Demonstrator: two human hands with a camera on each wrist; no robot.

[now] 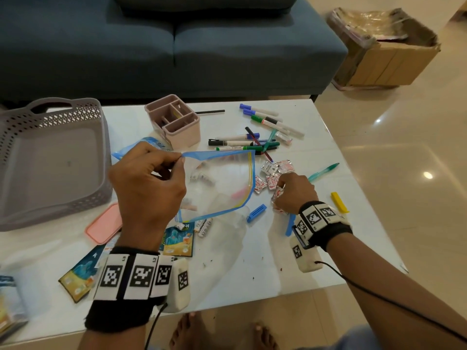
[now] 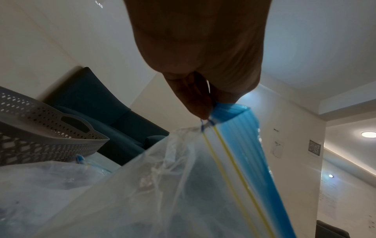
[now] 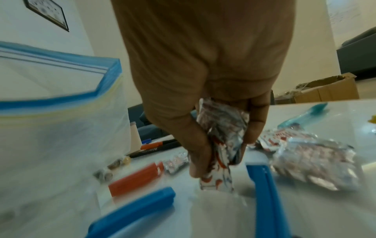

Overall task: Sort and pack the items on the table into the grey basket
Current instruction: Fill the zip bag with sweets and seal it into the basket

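Note:
My left hand (image 1: 161, 173) pinches the blue zip rim of a clear zip bag (image 1: 222, 183), holding its mouth open above the table; the pinch shows in the left wrist view, hand (image 2: 203, 103) on bag (image 2: 230, 111). My right hand (image 1: 290, 190) lies to the right of the bag and grips a bunch of silver and red foil sachets (image 3: 221, 136). More foil sachets (image 1: 273, 173) lie loose just beyond it. The grey basket (image 1: 50, 157) sits at the table's left, with nothing visible inside.
A pink organiser (image 1: 174, 122) and scattered markers and pens (image 1: 252, 140) lie at the back. Blue clips (image 1: 256, 213), a yellow clip (image 1: 340, 202), a teal pen (image 1: 324, 170), a pink lid (image 1: 104, 223) and printed packets (image 1: 178, 238) surround my hands. A blue sofa (image 1: 177, 46) stands behind.

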